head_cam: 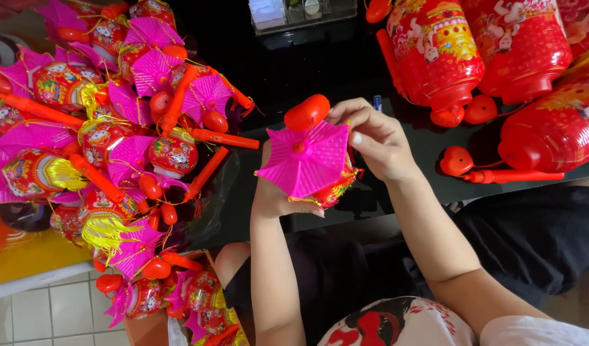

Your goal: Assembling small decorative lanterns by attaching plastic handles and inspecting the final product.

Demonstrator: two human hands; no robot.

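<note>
small lantern held over the desk edge, heaps close by

the small lantern (307,160) sits at the centre of the frame, above the black desk (346,70). the left hand (275,192) cups it from below, fingers curled under its body; the right hand (374,138) pinches the pink roof near the orange knob (306,112). likely risks: the roof could bend or pop loose if pinched hard, and the gold fringe might snag. a slip would drop it toward the lap, or an elbow could nudge the heap of lanterns (109,147) at the left or the big red lanterns (499,51) at the upper right.
</note>
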